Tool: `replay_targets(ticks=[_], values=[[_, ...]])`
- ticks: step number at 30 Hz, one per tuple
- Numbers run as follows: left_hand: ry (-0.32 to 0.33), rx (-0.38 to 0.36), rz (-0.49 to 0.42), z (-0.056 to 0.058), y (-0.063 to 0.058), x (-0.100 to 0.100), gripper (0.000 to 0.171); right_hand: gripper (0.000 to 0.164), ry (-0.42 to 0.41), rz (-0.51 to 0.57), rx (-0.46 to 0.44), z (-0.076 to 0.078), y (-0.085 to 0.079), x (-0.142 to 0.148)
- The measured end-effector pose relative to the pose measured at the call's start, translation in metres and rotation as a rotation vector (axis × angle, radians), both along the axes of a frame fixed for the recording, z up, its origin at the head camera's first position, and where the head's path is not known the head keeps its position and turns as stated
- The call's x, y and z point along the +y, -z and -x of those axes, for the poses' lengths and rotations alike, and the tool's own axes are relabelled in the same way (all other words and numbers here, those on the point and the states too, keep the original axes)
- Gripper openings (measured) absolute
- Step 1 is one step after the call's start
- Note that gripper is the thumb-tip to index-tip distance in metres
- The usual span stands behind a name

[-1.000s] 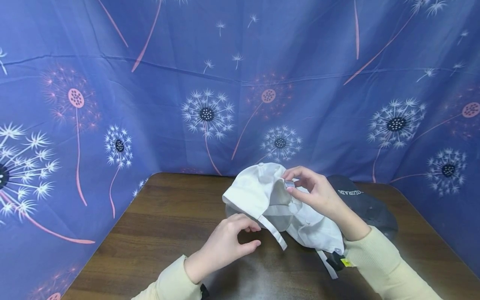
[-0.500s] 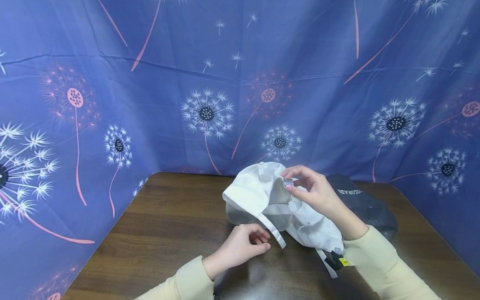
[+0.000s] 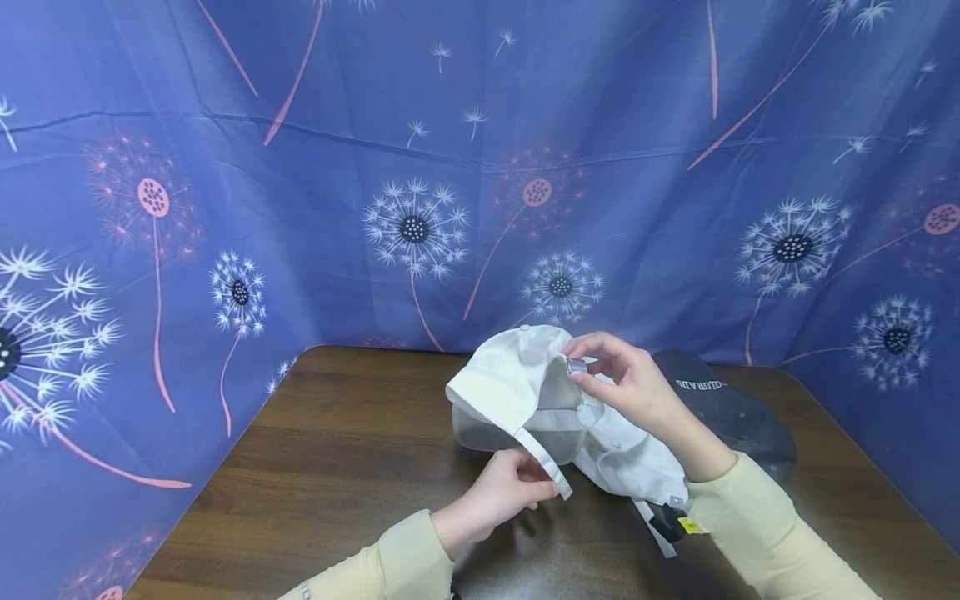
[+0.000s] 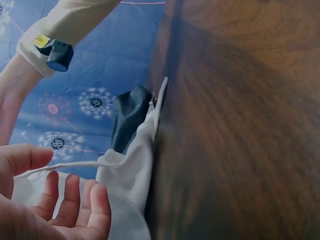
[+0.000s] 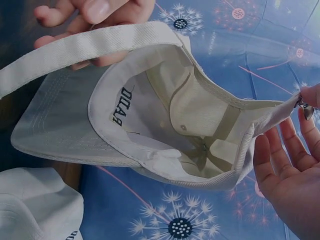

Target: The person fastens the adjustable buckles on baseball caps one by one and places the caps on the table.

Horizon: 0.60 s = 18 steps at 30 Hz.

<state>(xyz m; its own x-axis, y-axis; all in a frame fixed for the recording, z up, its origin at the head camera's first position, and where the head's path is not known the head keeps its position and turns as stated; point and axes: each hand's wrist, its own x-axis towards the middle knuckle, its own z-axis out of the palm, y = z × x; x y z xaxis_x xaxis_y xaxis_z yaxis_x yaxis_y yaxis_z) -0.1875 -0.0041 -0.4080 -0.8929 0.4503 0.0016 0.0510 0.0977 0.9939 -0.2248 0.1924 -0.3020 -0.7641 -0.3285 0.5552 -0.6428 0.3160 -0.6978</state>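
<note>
L. hand [image 3: 501, 493] slack around the strap [image 3: 542, 457]; R. hand [image 3: 628, 382] pinching the metal buckle [image 3: 577, 366] of the same white cap [image 3: 495, 379], just rt. of mid-frame.
Strap's long axis slants down to lower rt., free end at L. fingertips (thumb apart from fingers in L. wrist view, so no pinch); buckle's above that end, well apart. L. hand's nearer the strap.

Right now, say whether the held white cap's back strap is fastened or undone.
Undone: the strap runs toward the left hand, apart from the metal buckle at the right hand.
</note>
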Motion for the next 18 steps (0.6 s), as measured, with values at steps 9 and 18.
replay_targets(ticks=[9, 18], values=[[-0.043, -0.02, -0.045, 0.0, 0.013, 0.007, 0.017, 0.018, 0.005, -0.003, -0.001, 0.0, 0.0, 0.0], [-0.057, 0.059, -0.019, -0.002, 0.01, 0.005, 0.015, 0.017, 0.003, 0.004, -0.007, 0.0, 0.001, 0.0]])
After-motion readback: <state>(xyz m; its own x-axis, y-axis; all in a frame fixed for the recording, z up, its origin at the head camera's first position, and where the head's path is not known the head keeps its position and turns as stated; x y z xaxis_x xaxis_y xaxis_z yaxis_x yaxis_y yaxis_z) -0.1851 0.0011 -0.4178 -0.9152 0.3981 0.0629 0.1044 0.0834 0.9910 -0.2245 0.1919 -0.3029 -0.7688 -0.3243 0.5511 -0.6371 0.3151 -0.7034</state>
